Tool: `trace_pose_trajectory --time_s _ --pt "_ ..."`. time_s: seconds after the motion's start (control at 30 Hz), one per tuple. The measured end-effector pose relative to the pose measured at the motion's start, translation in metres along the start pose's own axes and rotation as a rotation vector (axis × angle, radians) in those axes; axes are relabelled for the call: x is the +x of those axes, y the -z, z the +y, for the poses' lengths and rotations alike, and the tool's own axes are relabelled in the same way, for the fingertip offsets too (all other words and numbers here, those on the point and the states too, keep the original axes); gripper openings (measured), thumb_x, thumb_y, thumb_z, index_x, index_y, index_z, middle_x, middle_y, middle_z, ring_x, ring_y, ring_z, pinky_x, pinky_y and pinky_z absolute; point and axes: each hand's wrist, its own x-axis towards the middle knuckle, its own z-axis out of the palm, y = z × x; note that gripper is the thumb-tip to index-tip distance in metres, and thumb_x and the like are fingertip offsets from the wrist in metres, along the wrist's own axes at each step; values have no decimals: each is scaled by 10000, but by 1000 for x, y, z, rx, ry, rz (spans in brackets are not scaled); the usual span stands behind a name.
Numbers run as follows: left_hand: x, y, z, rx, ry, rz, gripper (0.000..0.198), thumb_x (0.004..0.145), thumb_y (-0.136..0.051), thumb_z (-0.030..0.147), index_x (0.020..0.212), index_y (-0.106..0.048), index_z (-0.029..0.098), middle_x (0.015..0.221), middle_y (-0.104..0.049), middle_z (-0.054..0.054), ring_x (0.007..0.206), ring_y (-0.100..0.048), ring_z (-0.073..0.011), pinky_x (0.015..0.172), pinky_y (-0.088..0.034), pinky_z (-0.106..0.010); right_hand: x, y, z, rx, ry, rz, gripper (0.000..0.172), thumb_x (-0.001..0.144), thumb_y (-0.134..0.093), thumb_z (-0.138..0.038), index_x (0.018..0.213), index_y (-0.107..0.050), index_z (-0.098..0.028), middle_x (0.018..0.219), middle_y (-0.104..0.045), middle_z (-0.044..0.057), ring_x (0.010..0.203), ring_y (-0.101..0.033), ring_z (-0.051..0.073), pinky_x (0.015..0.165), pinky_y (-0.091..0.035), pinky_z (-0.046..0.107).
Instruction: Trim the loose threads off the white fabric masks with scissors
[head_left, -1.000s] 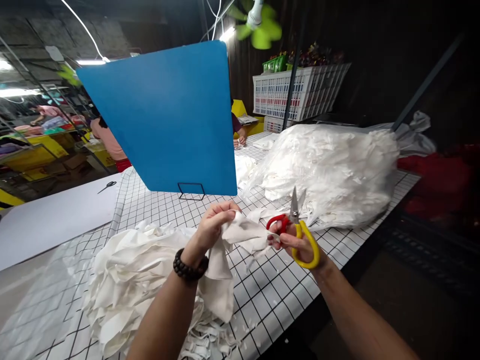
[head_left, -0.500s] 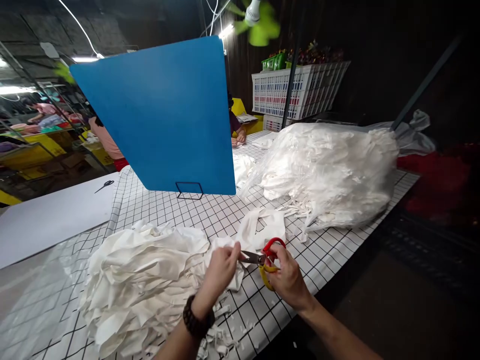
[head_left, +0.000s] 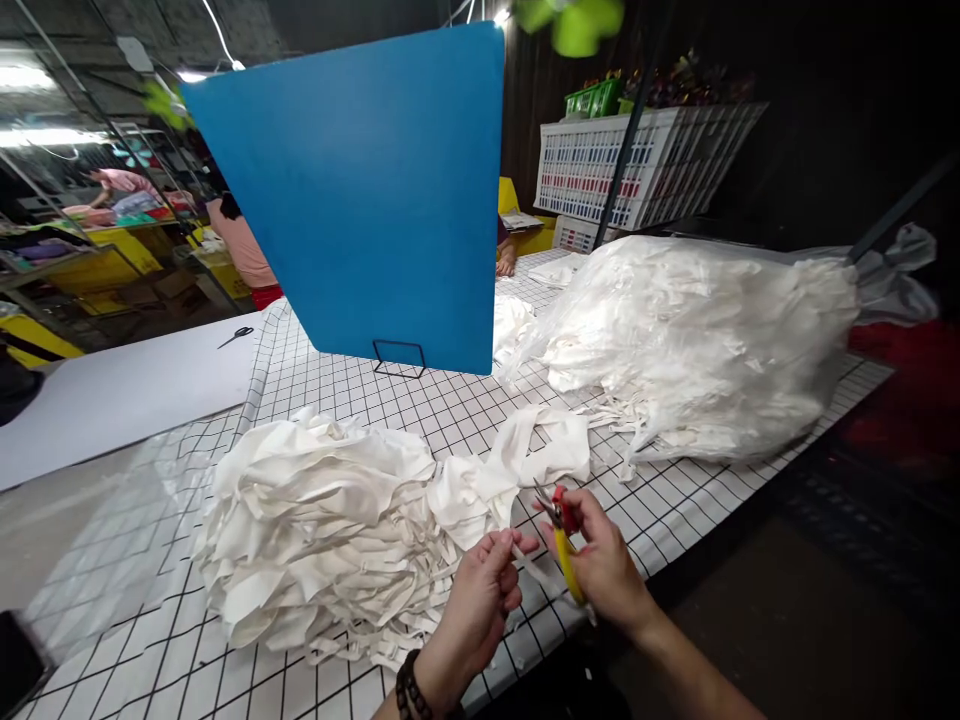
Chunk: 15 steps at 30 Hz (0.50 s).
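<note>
My right hand (head_left: pixel 604 560) grips red-and-yellow scissors (head_left: pixel 562 535), blades pointing up and left. My left hand (head_left: pixel 480 600), with a dark bead bracelet on the wrist, pinches a thin white fabric strip (head_left: pixel 529 565) that runs toward the scissors. Both hands hover over the near edge of the grid-patterned table (head_left: pixel 450 410). Just left of them lies a heap of white cut fabric pieces (head_left: pixel 322 530). A loose white piece (head_left: pixel 540 450) lies just beyond my hands.
A blue board (head_left: pixel 367 190) stands upright on a wire stand mid-table. A big clear bag of white fabric (head_left: pixel 690 340) fills the right side. White crates (head_left: pixel 637 160) stand behind. Another pair of scissors (head_left: pixel 236 337) lies on a white sheet at left. Another person's hand (head_left: pixel 506 265) works behind the board.
My hands came down from chest height to the table edge. The white piece held up earlier now lies on the table. The scissors turned from upright to angled left. The camera shifted right.
</note>
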Motion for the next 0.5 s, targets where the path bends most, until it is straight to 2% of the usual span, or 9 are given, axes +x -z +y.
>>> trace_pose_trajectory --time_s 0.1,0.2,0.27,0.33,0.43,0.5 --pt "-4 2 1 53 -43 2 374 766 -745 446 856 -563 131 756 -622 -3 416 -184 0 403 -187 -157 29 -3 2 165 -20 -217 238 779 -660 -201 967 -515 -230 1004 -630 29 783 -573 138 724 -498 266" --pt "-4 4 6 128 -124 9 407 762 -736 482 881 -601 117 695 -616 -2 397 -242 -3 403 -225 -165 48 -17 2 321 -57 -341 308 718 -714 -188 928 -491 -227 943 -654 24 790 -607 152 670 -500 257" --pt "-3 7 12 187 -224 38 417 764 -722 507 867 -627 114 693 -618 -8 389 -305 -4 405 -238 -168 54 -28 0 367 -56 -292 335 712 -725 -189 944 -487 -230 899 -659 14 795 -621 156 679 -506 260" --pt "-1 11 19 248 -355 101 423 763 -710 530 818 -649 115 779 -631 -32 400 -374 -1 413 -261 -170 55 -38 1 380 -43 -170 356 712 -742 -211 965 -492 -235 875 -661 6 794 -631 156 713 -519 271" --pt "4 17 27 291 -535 193 432 757 -705 544 748 -676 113 1139 -593 -97 414 -420 24 404 -297 -178 52 -52 9 408 -77 -16 422 653 -808 -266 959 -519 -234 813 -673 2 765 -655 175 717 -552 294" --pt "11 22 27 268 -578 178 436 758 -702 544 720 -676 111 1291 -528 -110 394 -423 38 371 -284 -182 50 -63 19 459 -116 19 432 586 -852 -301 879 -544 -224 727 -674 -1 690 -671 193 659 -576 312"
